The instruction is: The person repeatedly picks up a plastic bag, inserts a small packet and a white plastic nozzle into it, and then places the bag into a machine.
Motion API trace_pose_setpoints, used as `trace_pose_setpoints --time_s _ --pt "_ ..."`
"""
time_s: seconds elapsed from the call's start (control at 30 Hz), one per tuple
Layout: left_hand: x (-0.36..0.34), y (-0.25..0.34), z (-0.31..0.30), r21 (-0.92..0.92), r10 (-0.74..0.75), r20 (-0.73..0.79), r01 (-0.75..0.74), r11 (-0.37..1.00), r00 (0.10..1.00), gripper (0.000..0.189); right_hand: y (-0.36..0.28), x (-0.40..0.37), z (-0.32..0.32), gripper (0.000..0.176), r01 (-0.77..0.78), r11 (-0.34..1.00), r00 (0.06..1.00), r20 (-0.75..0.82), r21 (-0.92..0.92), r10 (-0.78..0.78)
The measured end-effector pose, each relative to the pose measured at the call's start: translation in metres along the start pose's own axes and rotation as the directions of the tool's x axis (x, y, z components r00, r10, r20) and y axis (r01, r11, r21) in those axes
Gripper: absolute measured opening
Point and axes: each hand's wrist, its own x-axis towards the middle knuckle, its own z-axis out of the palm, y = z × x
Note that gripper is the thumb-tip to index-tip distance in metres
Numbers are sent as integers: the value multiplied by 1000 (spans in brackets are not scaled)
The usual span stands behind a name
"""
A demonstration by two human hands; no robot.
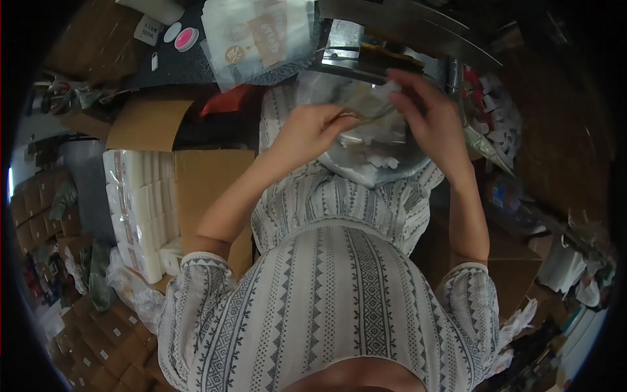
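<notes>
My left hand [318, 132] pinches the edge of a clear plastic pouch [371, 104] between thumb and fingers. My right hand [432, 116] is curled at the pouch's other side, with a small whitish piece [390, 87] at its fingertips; its exact kind is too blurred to tell. Below both hands a large clear plastic bag [346, 157] rests on my lap, with small white plastic pieces [382, 161] in it.
Ahead stands a metal machine [343, 55]. Printed pouches [261, 39] lie on a dark surface at upper left, near a round pink-topped tin [187, 39]. An open cardboard box [215, 196] and stacked white packs [140, 209] stand left. White pieces in a bag [503, 121] are at right.
</notes>
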Motion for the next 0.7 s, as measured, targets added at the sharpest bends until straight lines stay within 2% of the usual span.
trace_pose_setpoints --time_s 0.03,0.07,0.1,0.13,0.17,0.2,0.23,0.3,0.33,0.37,0.4,0.43,0.47,0.5,0.53,0.57,0.63,0.67,0.7 --pt "7 2 4 -158 -149 125 168 973 981 15 5 0 -4 27 3 1000 1000 -4 -2 -3" --pt "17 4 6 -156 -144 123 163 974 982 15 10 0 -10 28 -9 1000 997 -75 -20 8" --pt "27 8 6 -368 -227 170 276 888 959 19 15 -1 -17 29 -25 999 989 -145 -38 19" --pt "37 10 8 -553 -295 235 377 743 926 23 16 -4 -25 29 -26 999 989 -148 -39 20" --pt "47 10 13 -553 -291 237 375 744 927 23 14 -9 -35 30 -10 990 991 -132 -138 -8" --pt "57 9 18 -653 -323 220 385 653 921 27 13 -14 -44 30 6 972 993 -114 -234 -33" --pt "63 8 20 -741 -356 205 383 551 911 30 14 -19 -52 30 4 972 993 -115 -235 -32" --pt "68 6 21 -737 -369 255 427 524 894 31 18 -28 -66 25 -78 875 978 -207 -477 -25" --pt "71 5 21 -730 -378 300 466 500 876 32 21 -29 -72 25 -79 875 978 -207 -478 -24" --pt "71 -1 23 -728 -379 304 469 499 874 32 24 -29 -78 23 -255 724 964 -223 -641 143" --pt "67 -11 24 -597 -343 136 353 720 929 34 28 -32 -84 22 -393 509 915 -270 -766 300" --pt "66 -19 22 -404 -254 -20 225 887 967 37 47 -33 -90 22 -398 508 913 -274 -764 303" --pt "69 -28 9 -401 -247 -20 218 889 969 37 77 -31 -96 21 -337 655 938 -182 -676 295" --pt "69 -40 -8 64 10 -448 21 998 894 39 93 -29 -101 22 -269 781 960 -88 -564 267" --pt "67 -49 -21 553 408 -638 19 833 653 43 96 -27 -104 22 -265 782 961 -87 -564 263" --pt "59 -60 -20 555 410 -638 21 831 652 43 98 -26 -106 21 -271 826 961 -83 -494 265" --pt "35 -80 -12 854 413 -415 192 483 810 41 94 -23 -103 20 -269 867 962 -77 -419 261" --pt "29 -84 -18 857 419 -416 192 479 807 41 86 -23 -98 19 -293 939 952 -144 -183 269" --pt "21 -81 -23 754 321 -445 157 638 836 33 76 -23 -93 19 -288 955 933 -205 64 295"
